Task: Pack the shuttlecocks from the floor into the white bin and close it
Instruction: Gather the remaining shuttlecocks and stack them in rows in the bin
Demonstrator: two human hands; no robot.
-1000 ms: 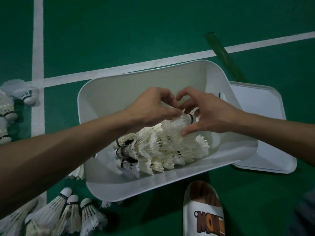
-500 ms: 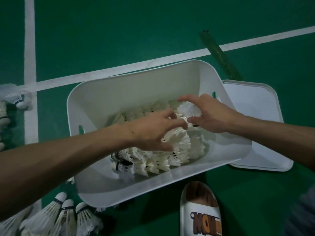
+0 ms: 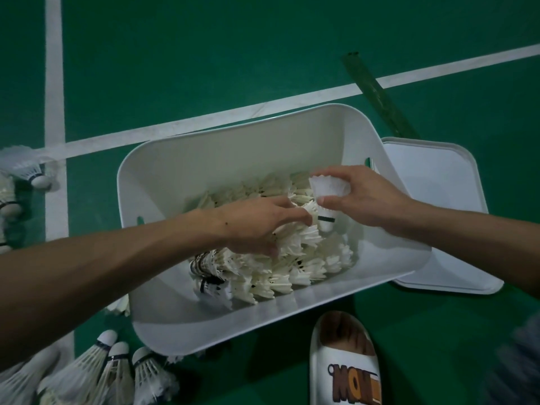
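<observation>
The white bin (image 3: pixel 163 176) stands open on the green floor, with stacked rows of white shuttlecocks (image 3: pixel 295 270) lying in its bottom. My left hand (image 3: pixel 257 223) reaches into the bin and grips a row of nested shuttlecocks near its right end. My right hand (image 3: pixel 362 197) holds a single shuttlecock (image 3: pixel 328 187) by its feathers, cork pointing down, right at the end of that row. The bin's flat white lid (image 3: pixel 438 194) lies on the floor to the right, partly under the bin's edge.
Loose shuttlecocks (image 3: pixel 117 372) lie on the floor at the lower left, and more shuttlecocks (image 3: pixel 26 173) at the left edge. A white slipper (image 3: pixel 344 363) is just below the bin. White court lines (image 3: pixel 54 83) cross the floor; a dark green strip (image 3: pixel 377 92) lies behind the lid.
Both hands have sunk lower into the bin with the row of shuttlecocks. My right hand has let go of the row's end and now holds one shuttlecock above it.
</observation>
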